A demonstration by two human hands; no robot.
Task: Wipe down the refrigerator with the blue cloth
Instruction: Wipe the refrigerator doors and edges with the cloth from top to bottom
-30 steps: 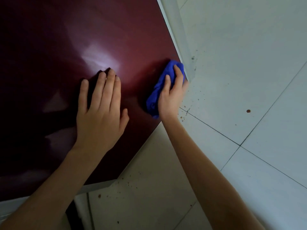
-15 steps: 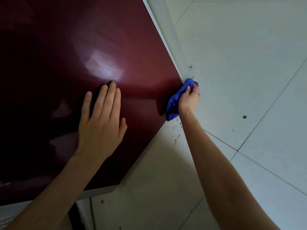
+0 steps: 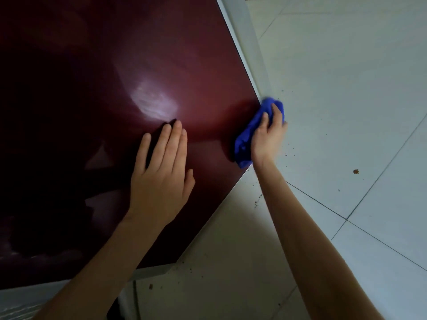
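Dark red fridge [image 3: 97, 93] face fills left of view; its right edge and pale side trim [image 3: 245, 40] meet tiled floor [image 3: 346, 112], open to right. Cloth [image 3: 247, 137] bunched at right edge, near lower corner. Right hand [image 3: 266, 137] curls fingers over cloth, pressing it to edge. Left hand [image 3: 161, 179] flat on face, fingers straight, holding nothing. Brown specks on floor.

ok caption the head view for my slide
Right hand grips crumpled blue cloth at edge of glossy maroon refrigerator, left hand flat
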